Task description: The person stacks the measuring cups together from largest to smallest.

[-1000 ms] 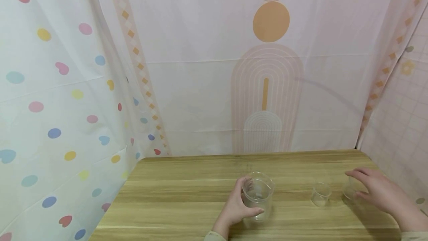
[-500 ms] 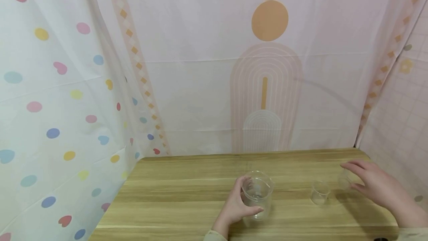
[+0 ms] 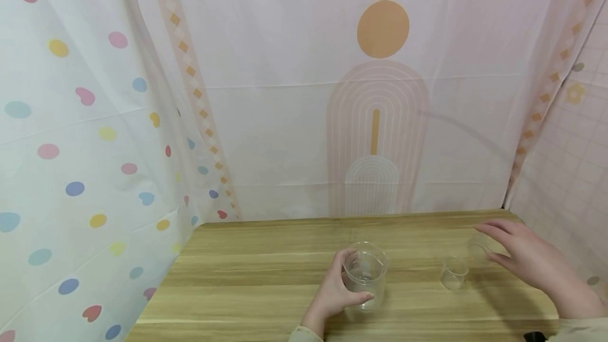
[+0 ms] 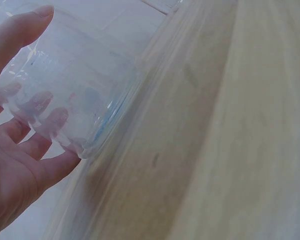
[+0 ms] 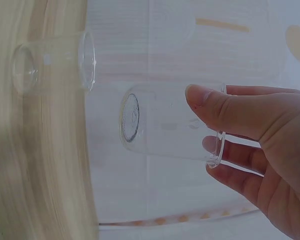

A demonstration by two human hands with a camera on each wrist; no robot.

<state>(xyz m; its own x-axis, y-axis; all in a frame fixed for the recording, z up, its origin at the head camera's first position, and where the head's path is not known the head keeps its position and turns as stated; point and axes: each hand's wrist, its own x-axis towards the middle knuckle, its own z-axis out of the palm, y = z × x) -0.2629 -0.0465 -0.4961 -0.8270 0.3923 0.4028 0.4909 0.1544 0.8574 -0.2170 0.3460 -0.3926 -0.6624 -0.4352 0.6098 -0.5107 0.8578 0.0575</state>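
Note:
In the head view my left hand (image 3: 334,286) grips a large clear glass beaker (image 3: 372,289) that stands upright on the wooden table. The left wrist view shows the thumb on one side of this beaker (image 4: 90,85) and the fingers behind it. My right hand (image 3: 527,257) holds a small clear beaker (image 3: 478,246) above the table, pinched near its rim between thumb and fingers. Its base (image 5: 130,118) faces the table side in the right wrist view. Another small clear beaker (image 3: 454,274) stands upright between the two hands, closer to the right one.
The wooden table (image 3: 247,278) ends at a pale patterned curtain (image 3: 280,136) at the back. A dotted curtain (image 3: 104,173) hangs on the left and a checked one (image 3: 575,173) on the right. A small black object (image 3: 535,336) shows at the bottom edge.
My right hand has risen from the table with the small beaker and moved left, toward the standing small one. My left hand keeps its grip on the large beaker in place.

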